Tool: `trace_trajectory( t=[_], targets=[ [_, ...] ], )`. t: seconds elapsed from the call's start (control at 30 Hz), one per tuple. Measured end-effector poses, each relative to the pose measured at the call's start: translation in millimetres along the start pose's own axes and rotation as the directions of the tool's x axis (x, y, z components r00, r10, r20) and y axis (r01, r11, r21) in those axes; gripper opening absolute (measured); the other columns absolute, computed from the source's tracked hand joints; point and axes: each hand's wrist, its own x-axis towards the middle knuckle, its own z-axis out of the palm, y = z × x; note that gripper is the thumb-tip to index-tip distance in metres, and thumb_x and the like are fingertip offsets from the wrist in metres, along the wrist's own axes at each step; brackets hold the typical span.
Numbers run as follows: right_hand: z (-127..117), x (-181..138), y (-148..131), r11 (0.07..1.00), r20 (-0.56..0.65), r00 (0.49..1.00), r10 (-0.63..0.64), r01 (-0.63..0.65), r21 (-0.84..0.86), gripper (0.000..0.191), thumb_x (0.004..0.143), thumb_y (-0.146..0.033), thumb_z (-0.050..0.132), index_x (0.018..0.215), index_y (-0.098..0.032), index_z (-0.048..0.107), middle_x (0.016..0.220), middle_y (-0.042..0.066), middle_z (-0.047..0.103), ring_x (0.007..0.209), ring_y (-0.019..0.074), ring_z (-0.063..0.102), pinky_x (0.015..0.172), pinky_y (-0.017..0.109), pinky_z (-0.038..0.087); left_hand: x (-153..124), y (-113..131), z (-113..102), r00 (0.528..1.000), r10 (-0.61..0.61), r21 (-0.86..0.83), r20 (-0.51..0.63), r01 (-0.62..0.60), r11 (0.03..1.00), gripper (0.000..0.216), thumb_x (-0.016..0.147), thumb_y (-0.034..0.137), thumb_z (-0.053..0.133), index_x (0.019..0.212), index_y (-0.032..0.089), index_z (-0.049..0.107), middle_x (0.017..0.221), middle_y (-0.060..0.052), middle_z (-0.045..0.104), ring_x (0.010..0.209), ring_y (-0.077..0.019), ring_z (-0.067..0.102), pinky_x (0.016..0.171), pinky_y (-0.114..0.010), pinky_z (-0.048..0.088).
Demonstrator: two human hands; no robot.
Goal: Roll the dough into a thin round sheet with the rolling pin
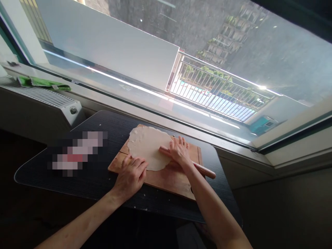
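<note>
A thin, pale sheet of dough (pixel 149 143) with an uneven edge lies on a wooden board (pixel 166 181). At its near left edge is my left hand (pixel 132 173), fingers bent and together over the dough's rim; the fingertips are partly hidden. My right hand (pixel 179 152) lies over a wooden rolling pin (pixel 206 171), palm on it and fingers reaching across the far side. The pin slants over the right part of the dough, and its near right end sticks out past the board.
The board rests on a dark table (pixel 88 186) with rounded corners and small white specks. A blurred-out item (pixel 77 152) lies at the left. Behind are a wide window, a radiator (pixel 38 98) and a green cloth (pixel 43 83).
</note>
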Motion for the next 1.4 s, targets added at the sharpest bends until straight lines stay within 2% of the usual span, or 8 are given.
trace_trajectory(
  t=[0.13, 0.37, 0.6, 0.8, 1.03, 1.13, 1.27, 1.4],
  targets=[
    [-12, 44, 10, 0.978, 0.003, 0.983, 0.183, -0.182, 0.097, 0.062, 0.104, -0.046, 0.025, 0.153, -0.011, 0.039, 0.168, 0.018, 0.021, 0.156, 0.0322, 0.016, 0.123, 0.054, 0.018, 0, 1, -1, 1.000, 0.000, 0.010, -0.002, 0.000, 1.000, 0.025, 0.097, 0.012, 0.047, 0.107, 0.020, 0.069, 0.108, -0.007, 0.073, 0.104, -0.0229, 0.066, 0.117, -0.057, 0.030],
    [12, -24, 1, 0.993, -0.066, 0.992, -0.111, 0.114, 0.034, 0.059, 0.105, -0.044, 0.029, 0.155, -0.016, 0.040, 0.166, 0.014, 0.031, 0.157, 0.0290, 0.015, 0.124, 0.052, 0.014, 0, -1, -2, 1.000, 0.019, 0.009, 0.016, -0.019, 1.000, 0.024, 0.097, 0.013, 0.048, 0.109, 0.020, 0.068, 0.109, -0.007, 0.073, 0.105, -0.0226, 0.066, 0.116, -0.056, 0.031],
    [-14, 46, 16, 0.976, 0.015, 0.981, 0.193, -0.193, 0.105, 0.064, 0.104, -0.045, 0.026, 0.156, -0.008, 0.036, 0.168, 0.020, 0.023, 0.156, 0.0327, 0.016, 0.123, 0.053, 0.019, -2, -3, -3, 0.999, 0.039, 0.020, 0.013, -0.040, 0.999, 0.024, 0.099, 0.014, 0.046, 0.111, 0.022, 0.066, 0.110, -0.007, 0.073, 0.105, -0.0230, 0.066, 0.115, -0.054, 0.032],
    [9, -20, 3, 0.993, -0.089, 0.990, -0.107, 0.110, 0.033, 0.060, 0.105, -0.046, 0.026, 0.155, -0.016, 0.040, 0.166, 0.013, 0.031, 0.157, 0.0289, 0.014, 0.125, 0.050, 0.014, -2, -3, -2, 0.999, 0.045, 0.012, 0.009, -0.045, 0.999, 0.024, 0.098, 0.013, 0.048, 0.111, 0.021, 0.066, 0.110, -0.007, 0.073, 0.106, -0.0223, 0.066, 0.116, -0.054, 0.031],
    [-13, 45, 18, 0.979, -0.021, 0.983, 0.185, -0.182, 0.091, 0.062, 0.105, -0.044, 0.026, 0.154, -0.009, 0.040, 0.167, 0.020, 0.026, 0.156, 0.0326, 0.017, 0.123, 0.053, 0.018, -3, -3, -3, 0.999, 0.037, 0.014, 0.016, -0.037, 0.999, 0.024, 0.098, 0.014, 0.048, 0.110, 0.023, 0.067, 0.110, -0.006, 0.073, 0.106, -0.0231, 0.066, 0.116, -0.055, 0.031],
    [-4, 20, 14, 0.995, -0.014, 0.998, 0.065, -0.064, 0.082, 0.060, 0.106, -0.045, 0.024, 0.155, -0.014, 0.041, 0.166, 0.015, 0.030, 0.156, 0.0305, 0.018, 0.123, 0.051, 0.019, -4, -4, -3, 0.999, 0.042, 0.010, 0.013, -0.043, 0.999, 0.025, 0.097, 0.014, 0.049, 0.111, 0.022, 0.067, 0.110, -0.006, 0.073, 0.107, -0.0237, 0.067, 0.116, -0.055, 0.032],
    [14, -20, 5, 0.995, -0.144, 0.985, -0.098, 0.100, 0.002, 0.059, 0.105, -0.046, 0.031, 0.154, -0.016, 0.042, 0.165, 0.014, 0.033, 0.157, 0.0303, 0.014, 0.125, 0.052, 0.013, -4, -6, -3, 0.998, 0.052, -0.004, 0.019, -0.052, 0.999, 0.026, 0.097, 0.014, 0.049, 0.113, 0.023, 0.067, 0.111, -0.005, 0.072, 0.107, -0.0236, 0.067, 0.116, -0.054, 0.032],
    [0, 23, 14, 0.998, -0.107, 0.993, 0.042, -0.038, 0.040, 0.056, 0.106, -0.041, 0.027, 0.152, -0.014, 0.044, 0.166, 0.016, 0.031, 0.157, 0.0324, 0.013, 0.123, 0.055, 0.015, -3, -6, -4, 0.998, 0.068, 0.012, 0.015, -0.068, 0.998, 0.026, 0.097, 0.014, 0.049, 0.115, 0.023, 0.066, 0.110, -0.006, 0.072, 0.106, -0.0236, 0.067, 0.116, -0.055, 0.031]
  ],
)
